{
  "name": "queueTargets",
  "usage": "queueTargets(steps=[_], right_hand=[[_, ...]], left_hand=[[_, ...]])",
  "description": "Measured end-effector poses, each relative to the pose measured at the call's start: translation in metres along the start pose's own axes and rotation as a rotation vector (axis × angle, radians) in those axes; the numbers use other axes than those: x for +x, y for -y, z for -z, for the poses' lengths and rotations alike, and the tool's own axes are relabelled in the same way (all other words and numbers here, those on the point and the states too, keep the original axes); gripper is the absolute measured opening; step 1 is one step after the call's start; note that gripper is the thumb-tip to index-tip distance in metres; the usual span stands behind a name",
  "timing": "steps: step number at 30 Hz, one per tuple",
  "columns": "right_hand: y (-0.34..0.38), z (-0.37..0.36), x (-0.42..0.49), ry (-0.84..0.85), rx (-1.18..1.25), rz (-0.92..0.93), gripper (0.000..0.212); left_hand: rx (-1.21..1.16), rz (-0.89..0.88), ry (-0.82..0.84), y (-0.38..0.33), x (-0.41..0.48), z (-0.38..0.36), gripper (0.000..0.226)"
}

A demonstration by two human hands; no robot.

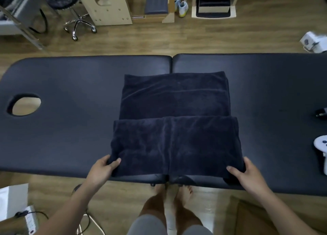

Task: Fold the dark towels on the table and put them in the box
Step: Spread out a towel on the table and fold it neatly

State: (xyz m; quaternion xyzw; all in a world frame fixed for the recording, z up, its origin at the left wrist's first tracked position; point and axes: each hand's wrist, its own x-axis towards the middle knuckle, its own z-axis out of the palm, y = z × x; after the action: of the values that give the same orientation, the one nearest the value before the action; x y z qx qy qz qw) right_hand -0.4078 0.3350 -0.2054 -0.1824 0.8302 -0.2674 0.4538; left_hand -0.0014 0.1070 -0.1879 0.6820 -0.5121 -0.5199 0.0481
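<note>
A dark navy towel (pixel 175 100) lies spread across the middle of the dark padded table (pixel 70 128). Its near part is folded over into a band that reaches the table's front edge. My left hand (pixel 102 169) grips the band's near left corner, thumb on top. My right hand (pixel 246 172) grips the near right corner the same way. A brown cardboard box (pixel 251 215) stands on the floor at the lower right, only partly in view.
The table has an oval face hole (pixel 24 104) at the left. A white game controller (pixel 321 144) and a black object (pixel 321 112) lie at its right edge. A power strip (pixel 31 220) with cables sits on the floor at lower left. My bare feet stand below the table edge.
</note>
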Motion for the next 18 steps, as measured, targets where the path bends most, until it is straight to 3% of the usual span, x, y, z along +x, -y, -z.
queueTargets(steps=[5, 9, 10, 12, 13, 16, 18], right_hand=[[0.027, 0.032, -0.039, 0.107, 0.195, -0.121, 0.065], [0.094, 0.067, -0.043, 0.072, 0.308, 0.059, 0.047], [0.116, 0.073, -0.038, 0.054, 0.341, 0.098, 0.05], [0.149, 0.08, -0.014, 0.006, 0.468, 0.134, 0.085], [0.163, 0.082, 0.001, -0.005, 0.545, 0.154, 0.09], [0.192, 0.077, 0.049, 0.008, 0.665, 0.2, 0.046], [0.198, 0.064, 0.081, -0.06, 0.485, 0.204, 0.05]], left_hand=[[-0.026, 0.093, 0.124, -0.037, -0.029, 0.036, 0.042], [-0.202, -0.017, 0.185, -0.102, -0.038, 0.076, 0.03], [-0.283, -0.052, 0.18, -0.117, -0.031, 0.082, 0.023], [-0.433, -0.081, 0.166, -0.147, -0.011, 0.09, 0.021], [-0.508, -0.097, 0.151, -0.159, 0.004, 0.092, 0.02], [-0.678, -0.172, 0.068, -0.182, 0.054, 0.089, 0.014], [-0.589, -0.193, -0.017, -0.187, 0.086, 0.076, 0.031]])
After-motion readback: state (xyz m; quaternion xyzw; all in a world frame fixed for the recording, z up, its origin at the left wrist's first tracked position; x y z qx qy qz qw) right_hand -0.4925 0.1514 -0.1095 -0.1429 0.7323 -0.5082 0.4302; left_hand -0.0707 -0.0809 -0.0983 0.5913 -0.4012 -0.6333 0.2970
